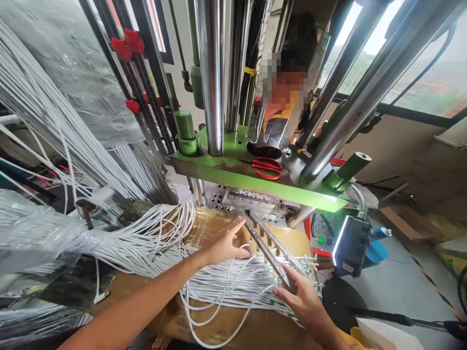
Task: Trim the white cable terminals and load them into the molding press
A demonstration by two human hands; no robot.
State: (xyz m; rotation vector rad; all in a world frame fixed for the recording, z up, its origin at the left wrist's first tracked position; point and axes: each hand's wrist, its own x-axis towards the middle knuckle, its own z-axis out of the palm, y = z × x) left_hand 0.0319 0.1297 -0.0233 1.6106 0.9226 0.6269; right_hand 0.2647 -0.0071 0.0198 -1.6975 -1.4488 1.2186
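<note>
Head view: right hand (304, 296) pinches near end of metal frame (265, 250), slanting over white cables (222, 284) on desk (270, 323), before green press (255, 177). Left hand (224, 245) spread at frame's far end; contact unclear. Step in hand seems positioning frame among cables; next move likely calls for steady two-handed support, cables kept slack.

The left edge cuts off white cables (62, 119).

Left hand (226, 244) and right hand (303, 295) both bare, forearms (146, 308) too; yellow bit (359, 336) lower right, can't tell if it's sleeve.
</note>
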